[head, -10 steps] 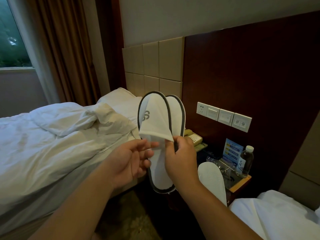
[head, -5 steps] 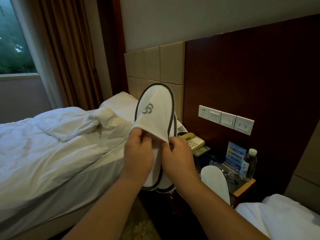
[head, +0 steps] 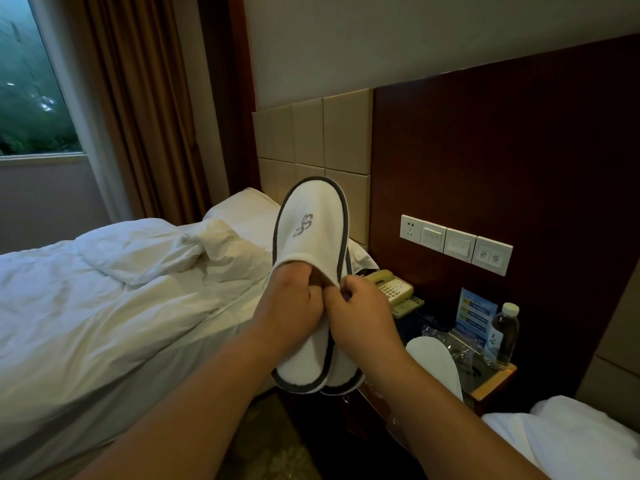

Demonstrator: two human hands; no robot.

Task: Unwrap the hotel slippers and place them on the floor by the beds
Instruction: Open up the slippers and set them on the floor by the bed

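Slipper pair [head: 311, 271], stacked, raised left of the table [head: 491, 382]: my left hand [head: 294, 306] and right hand [head: 360, 310] pinch the upper's edge to separate them.

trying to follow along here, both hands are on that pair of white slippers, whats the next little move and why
Probably peel the front slipper off the one stacked behind it. The left hand and right hand both pinch at the upper's opening edge, and a second sole edge shows behind, so the two are together, held up above the bed, not on the floor.
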